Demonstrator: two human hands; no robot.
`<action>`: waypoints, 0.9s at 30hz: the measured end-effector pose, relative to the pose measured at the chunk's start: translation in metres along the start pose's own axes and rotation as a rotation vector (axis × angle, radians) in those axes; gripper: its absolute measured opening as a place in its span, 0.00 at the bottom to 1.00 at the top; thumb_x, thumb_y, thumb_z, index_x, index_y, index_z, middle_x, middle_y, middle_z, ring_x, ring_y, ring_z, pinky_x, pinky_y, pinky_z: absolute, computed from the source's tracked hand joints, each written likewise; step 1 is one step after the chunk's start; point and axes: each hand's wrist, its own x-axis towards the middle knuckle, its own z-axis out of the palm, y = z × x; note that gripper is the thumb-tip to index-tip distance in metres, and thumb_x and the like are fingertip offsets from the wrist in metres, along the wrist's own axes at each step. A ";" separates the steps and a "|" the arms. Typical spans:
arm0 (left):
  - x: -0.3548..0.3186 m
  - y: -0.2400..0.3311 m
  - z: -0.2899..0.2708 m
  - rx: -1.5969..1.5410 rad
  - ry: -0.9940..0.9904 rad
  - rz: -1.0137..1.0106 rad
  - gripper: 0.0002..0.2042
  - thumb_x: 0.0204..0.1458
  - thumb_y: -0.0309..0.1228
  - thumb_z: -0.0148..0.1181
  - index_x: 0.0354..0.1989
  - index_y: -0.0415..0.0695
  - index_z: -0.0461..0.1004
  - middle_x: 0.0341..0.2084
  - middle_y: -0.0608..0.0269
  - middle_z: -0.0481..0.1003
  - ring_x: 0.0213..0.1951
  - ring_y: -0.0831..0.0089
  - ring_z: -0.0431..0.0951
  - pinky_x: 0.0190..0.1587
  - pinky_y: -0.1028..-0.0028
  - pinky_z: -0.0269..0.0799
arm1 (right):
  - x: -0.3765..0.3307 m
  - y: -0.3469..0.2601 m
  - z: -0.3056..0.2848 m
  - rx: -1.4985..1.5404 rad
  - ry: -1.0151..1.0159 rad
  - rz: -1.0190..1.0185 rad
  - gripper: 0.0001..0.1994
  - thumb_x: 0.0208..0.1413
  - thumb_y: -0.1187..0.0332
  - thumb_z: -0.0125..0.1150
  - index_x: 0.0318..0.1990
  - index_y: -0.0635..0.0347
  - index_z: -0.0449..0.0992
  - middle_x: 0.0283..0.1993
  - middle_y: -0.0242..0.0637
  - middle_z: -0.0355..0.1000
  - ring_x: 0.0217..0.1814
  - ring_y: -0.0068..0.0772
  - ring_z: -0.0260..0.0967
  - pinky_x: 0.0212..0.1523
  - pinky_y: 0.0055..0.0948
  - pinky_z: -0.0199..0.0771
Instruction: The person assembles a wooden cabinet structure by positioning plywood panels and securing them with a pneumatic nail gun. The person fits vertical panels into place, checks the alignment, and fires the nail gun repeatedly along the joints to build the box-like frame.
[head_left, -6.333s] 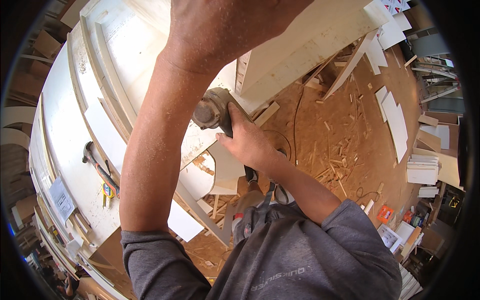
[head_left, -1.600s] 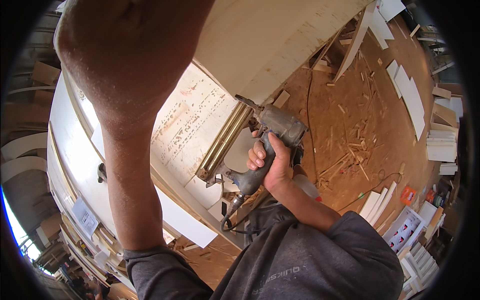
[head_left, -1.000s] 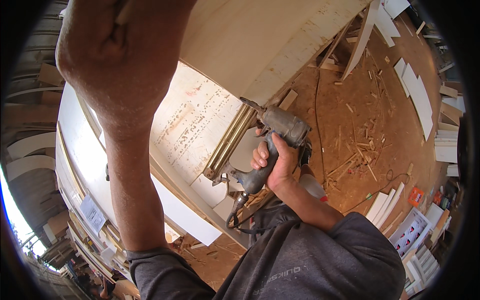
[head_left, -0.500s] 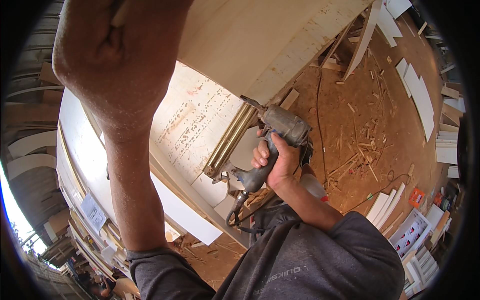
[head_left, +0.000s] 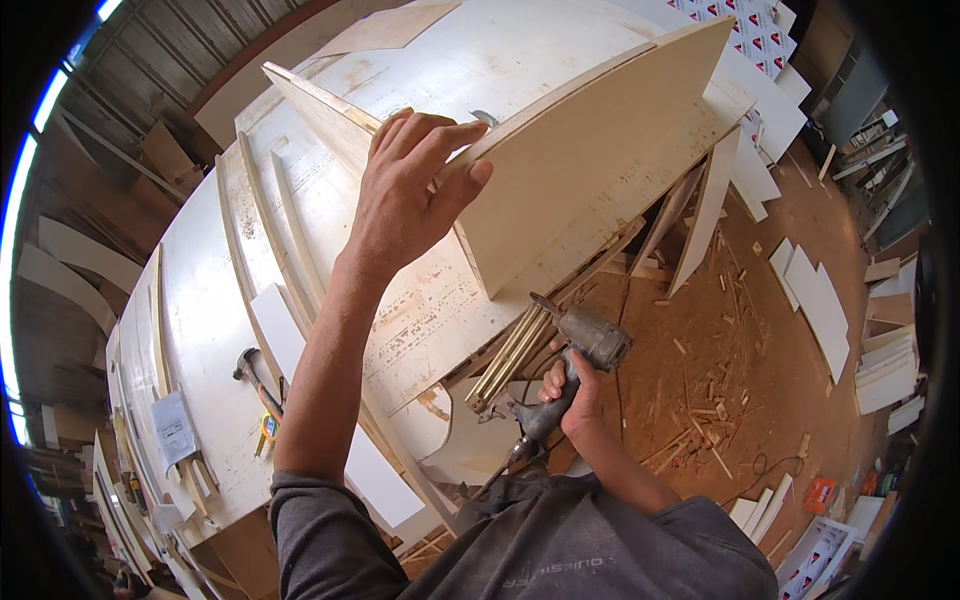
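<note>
My right hand (head_left: 583, 405) is wrapped around the handle of a pneumatic nail gun (head_left: 592, 338). The gun has a brass-coloured magazine and a hose at the base of its grip, and it sits just off the workbench edge. Over the bench, my left hand (head_left: 415, 190) is raised with fingers spread and thumb apart, holding nothing. It is beside the upper edge of an upright plywood panel (head_left: 600, 160); whether it touches is unclear. A second upright panel (head_left: 325, 118) stands behind that hand, and the hand hides where the two meet. A toothed grey disc (head_left: 485, 118) peeks out past my fingertips.
The pale workbench (head_left: 420, 320) carries wood strips (head_left: 255, 230), a hammer (head_left: 250, 370), a tape measure (head_left: 267, 430) and a paper sheet (head_left: 175, 430). Offcuts (head_left: 715, 400) litter the brown floor on the right. White curved boards (head_left: 820, 300) lie farther right.
My left hand has dropped away from close to the camera, down beside the panel edge. The view has shifted, showing more of the bench. My right hand keeps its grip on the nail gun.
</note>
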 end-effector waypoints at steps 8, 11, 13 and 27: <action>-0.006 0.010 -0.022 -0.017 -0.026 -0.247 0.13 0.59 0.30 0.56 0.52 0.48 0.75 0.55 0.57 0.71 0.58 0.59 0.69 0.60 0.62 0.65 | -0.039 -0.069 -0.015 -0.098 -0.013 -0.143 0.15 0.60 0.56 0.55 0.48 0.54 0.68 0.16 0.26 0.59 0.17 0.21 0.56 0.23 0.26 0.59; -0.017 -0.001 -0.026 0.058 -0.110 -0.148 0.15 0.56 0.31 0.59 0.53 0.50 0.74 0.57 0.59 0.70 0.63 0.59 0.64 0.63 0.61 0.63 | -0.047 -0.075 0.000 -0.156 -0.077 -0.172 0.16 0.59 0.56 0.56 0.48 0.55 0.67 0.16 0.27 0.60 0.17 0.22 0.57 0.23 0.26 0.60; -0.021 -0.009 -0.025 0.011 -0.127 -0.198 0.19 0.55 0.42 0.60 0.55 0.53 0.74 0.59 0.63 0.69 0.66 0.61 0.60 0.67 0.60 0.57 | -0.048 -0.078 0.016 -0.200 -0.115 -0.190 0.18 0.59 0.55 0.57 0.48 0.57 0.67 0.16 0.27 0.59 0.17 0.22 0.58 0.23 0.26 0.61; -0.020 -0.016 -0.015 0.109 -0.151 -0.170 0.21 0.53 0.46 0.60 0.55 0.58 0.74 0.57 0.68 0.71 0.65 0.64 0.60 0.68 0.60 0.56 | -0.054 -0.107 0.108 -0.475 -0.369 -0.343 0.24 0.56 0.62 0.62 0.56 0.65 0.65 0.19 0.31 0.63 0.18 0.24 0.62 0.23 0.28 0.67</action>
